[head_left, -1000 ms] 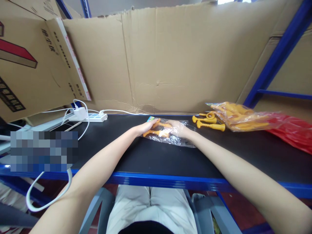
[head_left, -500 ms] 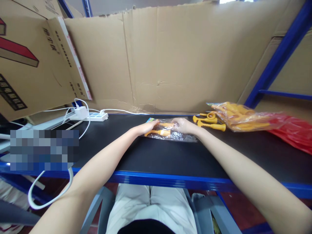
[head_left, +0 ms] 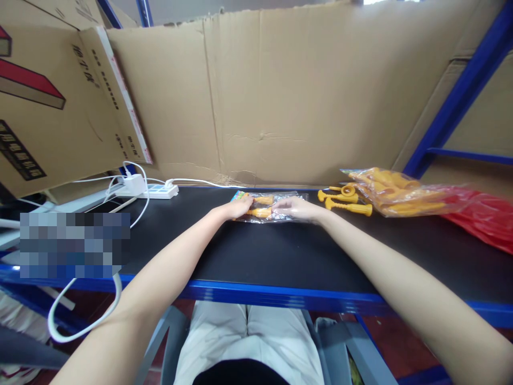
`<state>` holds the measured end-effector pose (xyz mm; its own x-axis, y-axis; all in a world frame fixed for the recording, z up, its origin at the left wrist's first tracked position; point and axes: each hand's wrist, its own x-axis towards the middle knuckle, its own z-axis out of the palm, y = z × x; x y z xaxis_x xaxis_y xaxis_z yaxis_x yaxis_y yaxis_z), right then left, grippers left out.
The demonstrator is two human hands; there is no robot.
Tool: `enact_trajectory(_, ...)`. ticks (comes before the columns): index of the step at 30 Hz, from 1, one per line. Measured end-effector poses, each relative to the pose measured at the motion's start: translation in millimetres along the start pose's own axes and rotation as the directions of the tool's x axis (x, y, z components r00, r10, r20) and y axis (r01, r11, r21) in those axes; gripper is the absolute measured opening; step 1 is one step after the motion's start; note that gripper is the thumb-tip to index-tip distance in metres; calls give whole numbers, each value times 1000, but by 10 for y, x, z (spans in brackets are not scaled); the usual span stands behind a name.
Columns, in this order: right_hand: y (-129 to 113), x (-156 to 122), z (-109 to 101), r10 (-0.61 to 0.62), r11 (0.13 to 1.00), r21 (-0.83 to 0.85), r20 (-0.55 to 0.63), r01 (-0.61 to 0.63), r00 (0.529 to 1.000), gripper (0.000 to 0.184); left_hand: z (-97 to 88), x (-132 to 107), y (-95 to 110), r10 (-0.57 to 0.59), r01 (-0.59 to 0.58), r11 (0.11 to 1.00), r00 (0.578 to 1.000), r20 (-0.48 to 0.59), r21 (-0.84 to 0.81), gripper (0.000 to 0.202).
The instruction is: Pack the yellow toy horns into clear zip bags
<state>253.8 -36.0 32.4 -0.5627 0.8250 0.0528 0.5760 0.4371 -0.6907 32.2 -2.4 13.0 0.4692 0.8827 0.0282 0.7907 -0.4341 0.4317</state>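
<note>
A small clear plastic bag (head_left: 267, 207) with yellow plastic toy pieces (head_left: 260, 212) inside lies on the black bench top (head_left: 280, 251). My left hand (head_left: 238, 207) rests on the bag's left end, fingers closed on it. My right hand (head_left: 295, 208) lies over the bag's right end, fingers stretched along it and pressing it down. Both forearms reach forward from the near edge.
Loose yellow toy pieces (head_left: 344, 200) lie right of the bag. Beyond them are a clear bag of yellow pieces (head_left: 395, 192) and a red plastic bag (head_left: 481, 219). A white power strip (head_left: 146, 190) with cables sits at left. Cardboard (head_left: 280, 96) walls the back; a blue shelf post (head_left: 457, 91) stands right.
The bag and both hands have slid away from me towards the cardboard wall. The bag now lies flatter and looks narrower, with my right hand pressing it flat.
</note>
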Motion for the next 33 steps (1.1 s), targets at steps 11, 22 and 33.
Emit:
enact_trajectory(11,-42,25,140,-28,971,238,17,23,999,25,-15,9,-3,36,-31,987,999,-29,160,52)
enact_trajectory(22,199,230,280,-217,909,349,-75,229,973,36,-13,3,-1,66,-51,977,996,-65,207,50)
enact_trajectory(33,187,249,249,-283,931,219,-69,291,957,33,69,8,49,99,-53,949,986,-135,310,48)
